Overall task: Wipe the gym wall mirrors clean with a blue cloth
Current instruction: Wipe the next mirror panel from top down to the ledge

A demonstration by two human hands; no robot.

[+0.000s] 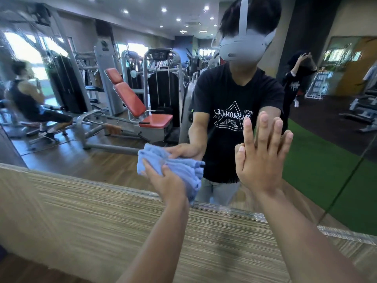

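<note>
the left hand (163, 180) grips the bunched blue cloth (180, 170) low on the mirror (102, 139), the right hand (259, 160) lies flat and open on it just beside, so i think wiping is on and the cloth should slide along next.

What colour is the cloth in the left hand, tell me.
Light blue cloth, clearest in the head view.

There is one blue cloth (183, 170) and two hands, a left hand (165, 180) and a right hand (259, 160). The wall has two mirror panes, one wide pane (102, 144) and one narrower pane (363, 201). Reflected are three people, a headset wearer (234, 94), a seated person (26, 99) and a person in black (293, 84), plus one red-padded bench (130, 99)
</note>
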